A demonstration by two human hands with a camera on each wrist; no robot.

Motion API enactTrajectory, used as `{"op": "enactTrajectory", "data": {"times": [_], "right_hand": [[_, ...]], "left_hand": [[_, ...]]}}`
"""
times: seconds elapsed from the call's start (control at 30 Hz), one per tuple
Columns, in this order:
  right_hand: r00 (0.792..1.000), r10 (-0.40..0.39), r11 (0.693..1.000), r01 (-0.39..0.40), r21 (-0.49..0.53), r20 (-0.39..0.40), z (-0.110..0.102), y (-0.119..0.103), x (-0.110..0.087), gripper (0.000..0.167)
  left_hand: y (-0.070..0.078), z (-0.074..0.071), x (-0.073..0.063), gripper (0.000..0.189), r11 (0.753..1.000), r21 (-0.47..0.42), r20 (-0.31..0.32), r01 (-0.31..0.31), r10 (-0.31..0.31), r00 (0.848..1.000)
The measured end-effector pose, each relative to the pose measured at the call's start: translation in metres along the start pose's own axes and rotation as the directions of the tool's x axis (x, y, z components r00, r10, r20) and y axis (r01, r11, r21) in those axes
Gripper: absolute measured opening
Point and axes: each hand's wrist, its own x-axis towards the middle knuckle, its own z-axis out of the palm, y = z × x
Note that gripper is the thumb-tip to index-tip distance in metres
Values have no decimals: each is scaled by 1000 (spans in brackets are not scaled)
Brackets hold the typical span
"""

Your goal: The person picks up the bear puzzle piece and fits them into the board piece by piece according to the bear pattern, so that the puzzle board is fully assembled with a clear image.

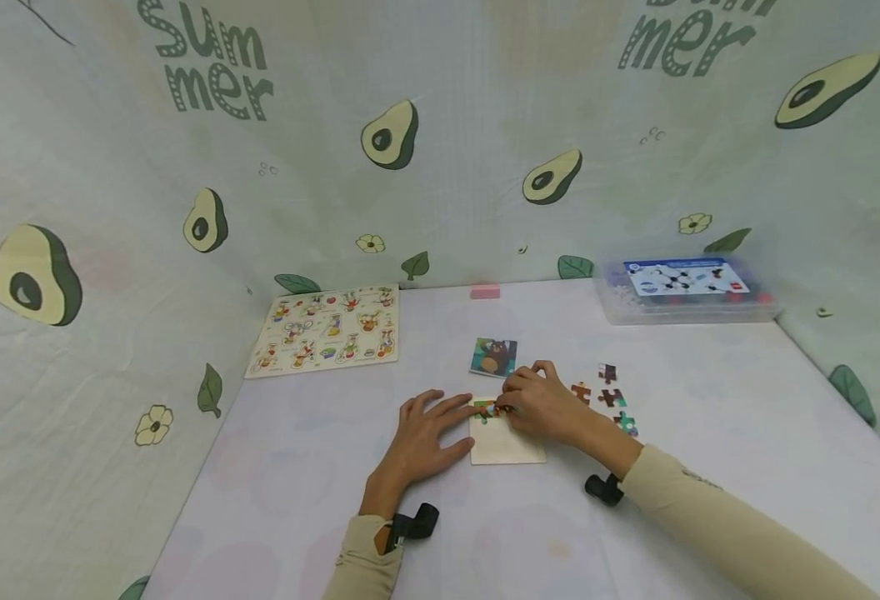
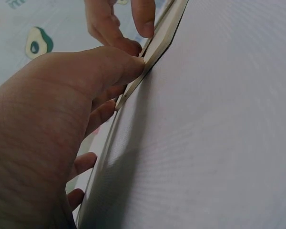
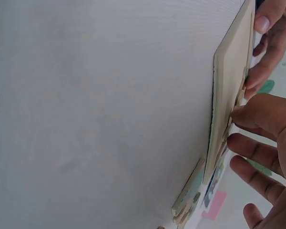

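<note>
A small pale wooden puzzle board (image 1: 506,447) lies on the table, with a few colourful jigsaw pieces (image 1: 482,409) along its far edge. My left hand (image 1: 423,439) is at the board's left side, fingers spread. Its thumb touches the near left edge and its index fingertip reaches the pieces at the far left corner. From the right, my right hand (image 1: 548,406) bends over the far edge and pinches a puzzle piece (image 1: 502,408) between thumb and index finger; the fingers hide most of it. In the right wrist view the thumb (image 3: 257,112) is right at the board's surface.
Several loose puzzle pieces (image 1: 611,398) lie right of the board, partly behind my right forearm. Beyond the board is a bear picture tile (image 1: 494,357). Farther back are a wooden figure board (image 1: 327,327), a pink block (image 1: 485,292) and a clear plastic case (image 1: 687,312).
</note>
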Motion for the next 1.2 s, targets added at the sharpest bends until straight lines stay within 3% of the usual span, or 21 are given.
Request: {"op": "enactTrajectory", "data": {"times": [0.1,0.33,0.57,0.77,0.87,1.03,1.2], "right_hand": [[1000,2,1000,-2,6,-7,1,0,0,16],[993,-104,994,105,8,-58,4,0,-4,23],[996,-81,997,82,8,-41,2,-2,-3,21],[998,-56,998,55,38,5,-1,-4,-5,25],[999,-29,998,28,60,25,-2,-6,-7,25],[993,94,980,-106,169,75,-10,-5,-13,26],[982,185,943,-187,275,35,-20,12,-27,24]], "left_hand": [[0,0,0,51,1000,3,-2,2,-2,1000],[0,0,0,51,1000,6,-6,-2,2,1000],[1,-2,1,51,1000,2,-11,-10,10,1000],[10,1,2,41,999,23,-79,-48,49,996],[18,3,5,37,996,74,-101,-54,61,993],[24,7,8,45,994,110,-67,-24,31,997],[26,10,8,52,995,96,-40,-13,17,999]]}}
